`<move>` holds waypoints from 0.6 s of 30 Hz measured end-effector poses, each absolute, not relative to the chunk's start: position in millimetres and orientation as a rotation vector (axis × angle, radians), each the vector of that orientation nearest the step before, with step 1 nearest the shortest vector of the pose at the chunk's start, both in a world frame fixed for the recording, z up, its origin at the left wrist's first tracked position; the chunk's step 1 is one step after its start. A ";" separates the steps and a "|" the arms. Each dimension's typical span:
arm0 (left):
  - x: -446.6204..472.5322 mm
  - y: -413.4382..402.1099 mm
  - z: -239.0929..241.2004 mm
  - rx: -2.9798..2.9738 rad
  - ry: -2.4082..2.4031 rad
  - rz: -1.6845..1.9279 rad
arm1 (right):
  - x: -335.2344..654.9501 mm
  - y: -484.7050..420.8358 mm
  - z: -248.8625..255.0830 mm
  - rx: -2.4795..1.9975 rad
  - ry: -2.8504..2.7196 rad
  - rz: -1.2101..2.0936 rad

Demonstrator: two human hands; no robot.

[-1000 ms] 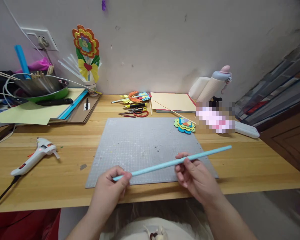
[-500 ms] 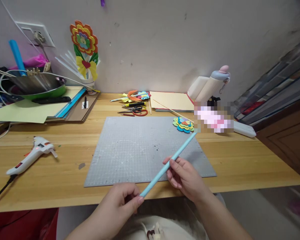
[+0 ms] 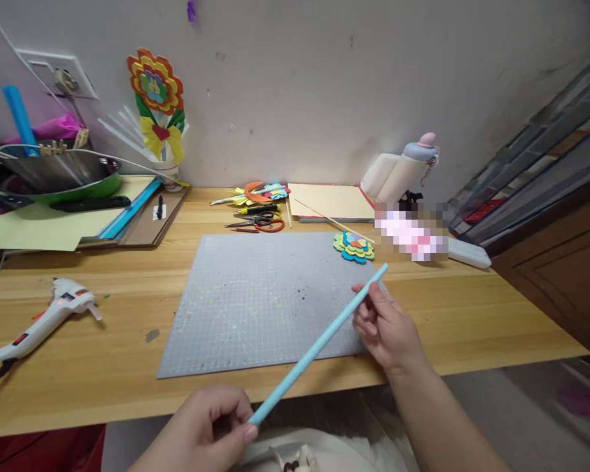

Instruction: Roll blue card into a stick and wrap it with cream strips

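Observation:
A slim light-blue stick (image 3: 314,347), smooth like a rolled paper tube, slants between my two hands. My left hand (image 3: 206,419) pinches its lower end near the table's front edge. Close to its upper end, my right hand (image 3: 388,321) grips the stick between thumb and fingers, over the right side of the grey cutting mat (image 3: 226,295). A layered flower (image 3: 354,246) in green, yellow and blue lies at the mat's far right corner, beyond the stick's tip and apart from it.
A white glue gun (image 3: 49,318) lies at the left. Scissors (image 3: 260,221), a yellow-black pen-like tool (image 3: 258,210) and a thin wooden stick (image 3: 332,219) lie behind the mat. A finished paper flower (image 3: 156,85) stands in a cup by the wall, beside a green pan (image 3: 73,190). A bottle (image 3: 408,170) leans at right.
My right hand has slid up along the light-blue stick toward its upper end. My left hand, still pinching the lower end, has moved down and left. The view has shifted slightly.

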State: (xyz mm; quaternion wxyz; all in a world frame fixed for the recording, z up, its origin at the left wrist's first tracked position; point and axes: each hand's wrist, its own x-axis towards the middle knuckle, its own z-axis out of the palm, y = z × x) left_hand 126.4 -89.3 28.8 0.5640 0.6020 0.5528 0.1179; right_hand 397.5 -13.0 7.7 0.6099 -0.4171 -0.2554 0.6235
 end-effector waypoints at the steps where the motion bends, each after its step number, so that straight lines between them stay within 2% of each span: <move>1: 124.3 -90.8 28.5 1.427 1.313 0.271 | 400.2 -11.2 8.3 -0.950 -0.595 1.422; 13: 85.4 -96.7 21.5 1.428 1.285 0.240 | 409.5 -9.7 7.1 -0.901 -0.592 1.407; 18: 72.2 -94.6 9.5 1.199 1.476 0.562 | 410.0 -10.7 4.6 -0.898 -0.579 1.380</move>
